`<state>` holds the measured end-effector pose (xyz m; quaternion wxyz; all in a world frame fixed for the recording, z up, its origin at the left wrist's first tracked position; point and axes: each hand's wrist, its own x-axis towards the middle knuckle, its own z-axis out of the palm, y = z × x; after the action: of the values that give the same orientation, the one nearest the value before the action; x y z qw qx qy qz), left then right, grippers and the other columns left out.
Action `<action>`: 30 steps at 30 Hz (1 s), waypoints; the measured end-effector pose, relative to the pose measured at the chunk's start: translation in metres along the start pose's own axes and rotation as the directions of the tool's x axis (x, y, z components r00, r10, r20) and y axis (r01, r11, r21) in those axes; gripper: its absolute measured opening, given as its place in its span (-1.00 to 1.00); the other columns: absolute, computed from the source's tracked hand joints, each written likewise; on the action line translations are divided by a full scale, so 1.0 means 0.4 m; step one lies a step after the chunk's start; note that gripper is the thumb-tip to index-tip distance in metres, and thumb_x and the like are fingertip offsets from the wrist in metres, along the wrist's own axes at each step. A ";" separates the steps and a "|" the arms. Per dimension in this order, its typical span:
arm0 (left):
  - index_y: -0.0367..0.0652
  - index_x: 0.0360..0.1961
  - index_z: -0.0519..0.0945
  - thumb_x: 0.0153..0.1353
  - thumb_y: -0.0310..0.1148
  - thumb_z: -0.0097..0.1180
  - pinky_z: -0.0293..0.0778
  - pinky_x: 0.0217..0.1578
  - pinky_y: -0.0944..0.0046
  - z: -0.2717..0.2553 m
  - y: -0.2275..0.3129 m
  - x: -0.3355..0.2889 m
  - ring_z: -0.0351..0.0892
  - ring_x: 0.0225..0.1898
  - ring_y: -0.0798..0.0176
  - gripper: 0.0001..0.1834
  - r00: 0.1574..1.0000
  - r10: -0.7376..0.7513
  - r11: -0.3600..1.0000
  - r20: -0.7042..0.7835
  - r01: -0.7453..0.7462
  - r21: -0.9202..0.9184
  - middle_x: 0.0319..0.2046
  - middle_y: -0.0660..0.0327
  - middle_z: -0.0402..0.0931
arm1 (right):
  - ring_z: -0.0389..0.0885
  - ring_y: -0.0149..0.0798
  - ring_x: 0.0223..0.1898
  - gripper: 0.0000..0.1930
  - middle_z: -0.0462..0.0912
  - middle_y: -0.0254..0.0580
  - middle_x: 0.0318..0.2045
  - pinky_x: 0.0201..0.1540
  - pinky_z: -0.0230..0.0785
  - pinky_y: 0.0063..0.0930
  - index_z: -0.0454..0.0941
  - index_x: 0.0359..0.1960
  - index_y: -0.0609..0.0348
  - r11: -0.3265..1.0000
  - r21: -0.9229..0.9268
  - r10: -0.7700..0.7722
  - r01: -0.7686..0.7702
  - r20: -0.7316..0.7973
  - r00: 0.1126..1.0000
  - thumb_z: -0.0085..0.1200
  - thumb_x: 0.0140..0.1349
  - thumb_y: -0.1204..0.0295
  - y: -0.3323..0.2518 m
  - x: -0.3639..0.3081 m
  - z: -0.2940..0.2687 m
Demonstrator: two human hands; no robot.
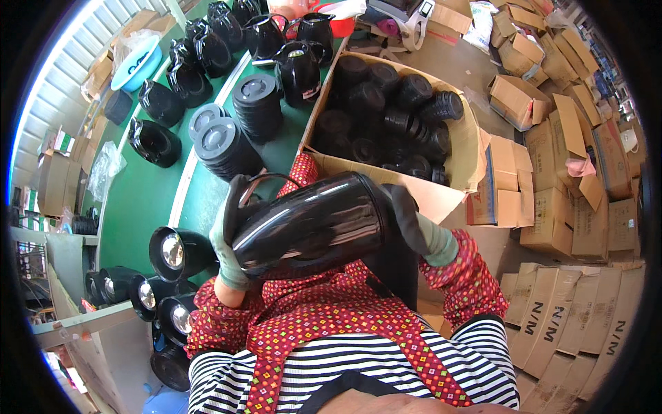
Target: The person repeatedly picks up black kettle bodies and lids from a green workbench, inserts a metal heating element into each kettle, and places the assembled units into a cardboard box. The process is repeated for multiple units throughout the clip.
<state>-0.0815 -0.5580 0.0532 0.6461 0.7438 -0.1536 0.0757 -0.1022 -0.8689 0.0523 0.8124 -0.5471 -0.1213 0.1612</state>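
Observation:
A glossy black jug (310, 224) lies tilted on its side in front of my body, between both hands. My left hand (231, 224), in a grey-green and black work glove, is closed around its left end beside the handle. At the right end, my right hand (408, 221), gloved the same way, is pressed against the jug; its fingertips are partly hidden. Just beyond my left hand, stacks of round black discs (224, 141) stand on the green worktable (207, 190). Several black jugs lie at my left with silvery insides showing, the nearest jug (172, 252) close to my left wrist.
An open carton (465, 138) of round black parts stands just beyond my right hand. More black jugs (298, 69) stand along the far table, with a light-blue basin (136, 63) at far left. Cardboard boxes (552, 221) crowd the right side.

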 end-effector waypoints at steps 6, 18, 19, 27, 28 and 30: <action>-0.40 0.52 0.32 0.40 -0.33 0.30 0.60 0.26 0.11 -0.004 -0.123 -0.038 0.62 0.29 0.03 -0.25 0.926 -0.360 0.695 0.110 0.345 -0.631 0.37 -0.07 0.49 | 0.10 0.07 0.60 -0.13 0.11 0.13 0.60 0.61 -0.10 -0.11 0.05 0.60 0.38 0.811 -0.413 -0.394 0.414 0.137 0.909 -0.24 0.61 -0.18 -0.009 0.024 0.030; -0.38 0.50 0.34 0.30 -0.32 0.44 0.58 0.30 0.05 -0.021 -0.106 -0.006 0.64 0.26 0.05 -0.17 0.939 -0.177 0.914 0.296 0.268 -0.305 0.33 -0.07 0.53 | 0.49 -0.01 0.40 -0.19 0.24 0.06 0.55 0.48 0.27 -0.16 0.22 0.55 0.23 0.836 -0.389 -0.407 0.388 0.036 0.913 -0.16 0.58 -0.22 -0.021 -0.010 0.055; -0.39 0.50 0.34 0.24 -0.35 0.49 0.62 0.25 0.08 -0.013 -0.116 -0.032 0.68 0.20 0.06 -0.13 0.919 -0.337 0.688 0.204 0.388 -0.613 0.31 -0.08 0.54 | 0.47 -0.02 0.42 -0.22 0.18 0.03 0.58 0.51 0.22 -0.17 0.17 0.58 0.22 0.687 -0.543 -0.533 0.483 0.076 0.843 -0.13 0.60 -0.15 -0.012 -0.007 0.053; -0.47 0.48 0.32 0.23 -0.25 0.51 0.66 0.15 0.07 0.012 0.113 0.021 0.74 0.15 -0.05 -0.08 0.965 0.025 0.954 0.259 -0.101 0.282 0.32 -0.21 0.54 | 0.70 -0.10 0.14 -0.47 0.52 0.14 0.37 0.32 0.49 -0.26 0.28 0.51 0.38 0.998 0.055 0.032 -0.013 -0.365 0.930 -0.02 0.63 0.34 -0.038 -0.019 0.082; -0.45 0.48 0.34 0.27 -0.26 0.47 0.65 0.19 0.07 0.003 0.045 0.011 0.72 0.17 -0.02 -0.13 0.960 -0.185 0.973 0.210 0.209 -0.097 0.32 -0.18 0.55 | 0.70 -0.06 0.13 -0.48 0.51 0.18 0.38 0.32 0.48 -0.25 0.28 0.51 0.39 0.955 -0.203 -0.271 0.218 -0.286 0.919 -0.05 0.64 0.37 -0.004 -0.023 0.080; -0.42 0.46 0.39 0.31 -0.30 0.41 0.61 0.23 0.08 -0.030 -0.125 -0.026 0.70 0.18 0.03 -0.21 0.924 -0.243 0.869 0.295 0.343 -0.356 0.29 -0.12 0.58 | 0.52 0.01 0.33 -0.30 0.35 0.15 0.48 0.45 0.32 -0.16 0.18 0.56 0.38 0.706 -0.596 -0.497 0.382 -0.033 0.867 0.06 0.58 0.16 -0.001 -0.024 0.058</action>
<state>-0.0740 -0.5388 0.0050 0.7649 0.6138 -0.1276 -0.1478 -0.1198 -0.8531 0.0611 0.6329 -0.7321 -0.2128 -0.1351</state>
